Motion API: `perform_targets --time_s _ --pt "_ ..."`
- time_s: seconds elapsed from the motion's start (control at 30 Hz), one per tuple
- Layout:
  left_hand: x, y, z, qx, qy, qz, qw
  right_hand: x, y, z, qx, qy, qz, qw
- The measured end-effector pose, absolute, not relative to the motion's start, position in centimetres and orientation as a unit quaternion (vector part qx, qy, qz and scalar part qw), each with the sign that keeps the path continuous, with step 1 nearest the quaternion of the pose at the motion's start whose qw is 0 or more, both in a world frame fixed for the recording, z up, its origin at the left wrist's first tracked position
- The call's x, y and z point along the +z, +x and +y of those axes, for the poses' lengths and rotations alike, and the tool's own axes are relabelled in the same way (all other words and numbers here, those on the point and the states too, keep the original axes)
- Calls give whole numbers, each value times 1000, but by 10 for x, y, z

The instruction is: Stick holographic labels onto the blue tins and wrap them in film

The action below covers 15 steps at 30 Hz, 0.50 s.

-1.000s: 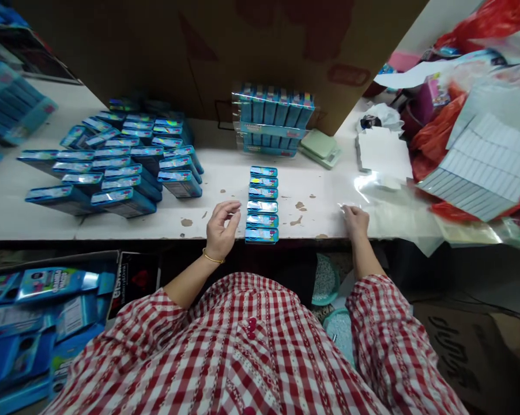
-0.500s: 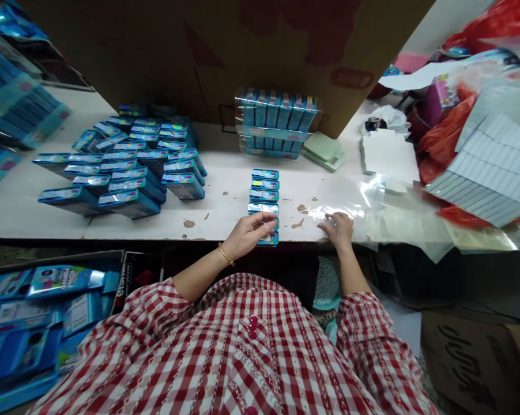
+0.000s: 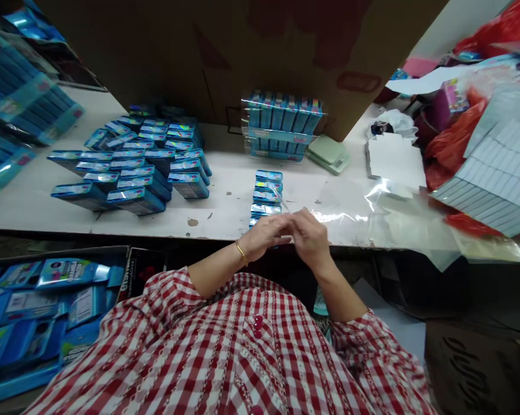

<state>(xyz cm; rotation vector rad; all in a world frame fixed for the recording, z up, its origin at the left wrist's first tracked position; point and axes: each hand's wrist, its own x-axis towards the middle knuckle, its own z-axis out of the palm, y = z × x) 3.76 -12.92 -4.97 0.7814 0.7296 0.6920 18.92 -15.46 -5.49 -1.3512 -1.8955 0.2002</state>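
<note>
My left hand, with a gold bangle at the wrist, reaches over the front end of a row of small blue boxes. Its fingertips meet those of my right hand. Both hands are closed, the fingers pinched together. A faint clear streak, like the edge of a thin plastic sheet, shows just above the fingertips. Most of that sheet cannot be made out. The nearest boxes are hidden under my left hand. To the right, a stack of clear plastic sheets lies along the table's front edge.
Several blue boxes stand grouped on the left. A wrapped pack of boxes leans on the big carton, beside a pale green scale. White card pieces lie right. A carton of blue packs stands lower left.
My right hand has left the plastic sheets and moved left to meet my left hand. My left hand has shifted slightly right over the row's near end. The view has turned a little.
</note>
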Motion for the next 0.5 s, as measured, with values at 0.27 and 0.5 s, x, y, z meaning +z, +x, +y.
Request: perform_targets --time_s 0.27,0.5 --pt "-49 16 -106 388 284 432 763 -65 172 -147 -150 -492 -821 247" --pt "-69 -5 -105 441 561 443 543 -69 158 -129 -163 -519 -792 276"
